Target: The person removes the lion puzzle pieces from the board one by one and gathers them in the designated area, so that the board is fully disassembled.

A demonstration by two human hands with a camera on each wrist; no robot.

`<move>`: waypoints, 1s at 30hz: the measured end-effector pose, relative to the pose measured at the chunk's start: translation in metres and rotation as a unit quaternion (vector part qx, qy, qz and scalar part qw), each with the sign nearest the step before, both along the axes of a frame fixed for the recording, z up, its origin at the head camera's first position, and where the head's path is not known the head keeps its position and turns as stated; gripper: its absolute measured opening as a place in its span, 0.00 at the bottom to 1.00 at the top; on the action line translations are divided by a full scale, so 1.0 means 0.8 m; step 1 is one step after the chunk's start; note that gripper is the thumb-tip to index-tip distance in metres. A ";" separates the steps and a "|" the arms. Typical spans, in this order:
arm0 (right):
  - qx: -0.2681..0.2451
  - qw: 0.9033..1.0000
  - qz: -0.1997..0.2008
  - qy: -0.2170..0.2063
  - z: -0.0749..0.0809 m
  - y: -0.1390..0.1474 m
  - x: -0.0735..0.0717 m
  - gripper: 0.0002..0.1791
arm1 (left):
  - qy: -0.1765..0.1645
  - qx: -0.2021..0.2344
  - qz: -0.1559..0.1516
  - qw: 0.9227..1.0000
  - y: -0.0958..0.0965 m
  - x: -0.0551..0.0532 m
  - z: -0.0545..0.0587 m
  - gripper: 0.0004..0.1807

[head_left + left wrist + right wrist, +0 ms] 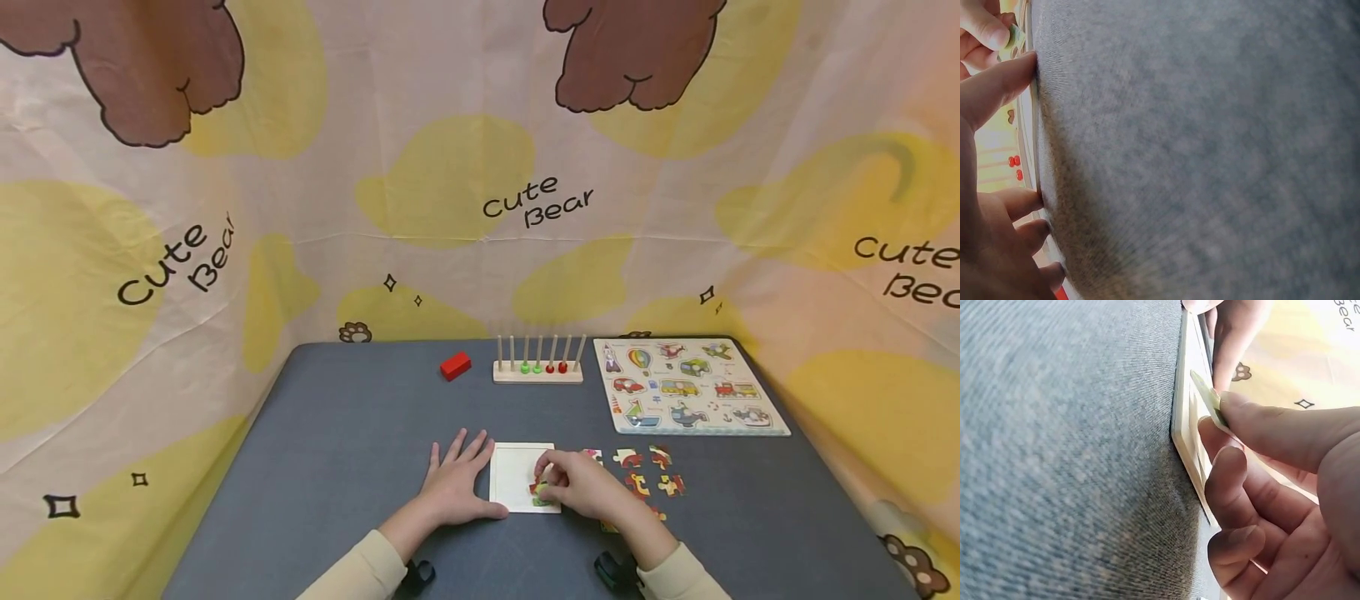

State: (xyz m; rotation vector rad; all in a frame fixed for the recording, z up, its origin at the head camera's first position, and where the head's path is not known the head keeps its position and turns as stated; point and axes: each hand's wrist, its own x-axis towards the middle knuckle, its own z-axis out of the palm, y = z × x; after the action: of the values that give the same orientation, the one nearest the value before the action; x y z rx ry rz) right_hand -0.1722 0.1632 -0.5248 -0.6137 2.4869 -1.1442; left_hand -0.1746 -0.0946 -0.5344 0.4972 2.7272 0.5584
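A white square puzzle tray (517, 477) with a pale rim lies at the front middle of the table. My left hand (456, 490) rests at its left side with fingers spread, the thumb at the near left corner. Over the tray's right part, my right hand (581, 485) pinches a jigsaw piece (1207, 400) between thumb and fingers. That piece is tilted above the tray in the right wrist view. Red and green patches (537, 493) show by the fingertips in the head view; whether they belong to more than one piece I cannot tell.
Several loose jigsaw pieces (671, 484) lie right of the tray, some partly behind my right hand and forearm. Further back are a red block (455, 366), a wooden peg counter (537, 377) with green and red beads, and a vehicle picture board (652, 404). A printed cloth hangs behind.
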 end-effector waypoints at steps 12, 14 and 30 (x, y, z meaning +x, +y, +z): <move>-0.025 0.999 -0.012 0.040 0.015 0.012 0.003 0.10 | -0.005 -0.004 0.000 1.000 0.001 -0.001 -0.002 0.61; -0.033 0.998 -0.017 0.042 0.017 0.016 0.004 0.10 | -0.007 -0.004 0.001 1.000 0.001 -0.001 -0.002 0.61; -0.041 0.997 -0.066 0.031 0.026 0.059 0.014 0.11 | -0.007 -0.001 0.001 1.000 0.001 -0.002 -0.002 0.62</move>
State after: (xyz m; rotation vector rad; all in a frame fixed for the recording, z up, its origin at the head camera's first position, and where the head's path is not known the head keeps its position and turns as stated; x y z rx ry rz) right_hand -0.1607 0.2107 -0.5037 -0.5212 2.5760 -1.3005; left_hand -0.1765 -0.0938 -0.5359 0.4891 2.7149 0.5583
